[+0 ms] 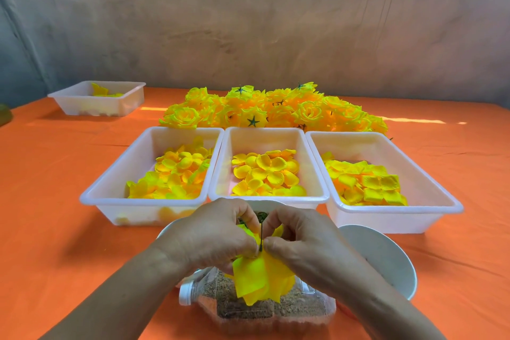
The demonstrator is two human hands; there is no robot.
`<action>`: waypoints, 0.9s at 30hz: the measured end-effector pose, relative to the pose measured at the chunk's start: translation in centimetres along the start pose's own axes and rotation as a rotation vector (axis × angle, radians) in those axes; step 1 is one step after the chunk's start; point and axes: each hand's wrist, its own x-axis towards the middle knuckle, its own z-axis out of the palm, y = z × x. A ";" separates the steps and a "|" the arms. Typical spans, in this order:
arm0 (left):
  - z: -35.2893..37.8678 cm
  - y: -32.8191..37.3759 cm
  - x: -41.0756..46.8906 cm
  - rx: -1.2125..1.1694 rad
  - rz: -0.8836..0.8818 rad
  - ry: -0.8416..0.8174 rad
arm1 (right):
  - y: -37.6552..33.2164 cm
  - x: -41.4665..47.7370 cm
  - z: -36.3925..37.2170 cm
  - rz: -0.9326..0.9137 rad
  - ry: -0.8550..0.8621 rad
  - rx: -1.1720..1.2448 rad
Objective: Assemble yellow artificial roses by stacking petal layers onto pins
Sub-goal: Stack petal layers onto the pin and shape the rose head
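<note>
My left hand (212, 232) and my right hand (300, 240) meet at the front centre and pinch yellow petal layers (260, 277) threaded on a thin dark green pin (260, 232) that stands upright between my fingertips. The petals hang below my fingers. Three white trays sit side by side behind my hands: the left tray (110, 188), the middle tray (269, 131) and the right tray (447, 201), each holding loose yellow petal layers. Behind the trays lies a pile of finished yellow roses (276, 110).
A clear plastic bottle (248, 309) with brown filling and a white cap lies on its side under my hands. A white bowl (386, 257) stands at my right wrist; another is mostly hidden behind my hands. A fourth white tray (110, 105) sits far left on the orange tablecloth (55, 201).
</note>
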 end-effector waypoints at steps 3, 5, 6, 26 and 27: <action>-0.1 -0.1 0.2 0.002 -0.017 -0.014 | 0.1 0.1 0.1 -0.001 -0.006 -0.040; -0.2 -0.3 0.3 -0.042 -0.041 -0.042 | 0.2 0.0 0.0 0.002 -0.019 -0.047; -0.3 -0.4 0.3 -0.064 -0.048 -0.056 | 0.3 0.0 0.0 0.001 -0.027 -0.041; -0.7 -0.6 0.3 -0.073 -0.046 -0.114 | 1.2 -4.1 -2.4 0.224 -0.035 0.510; -0.6 -0.6 0.3 -0.071 -0.045 -0.116 | 1.0 -4.0 -2.4 0.233 -0.031 0.565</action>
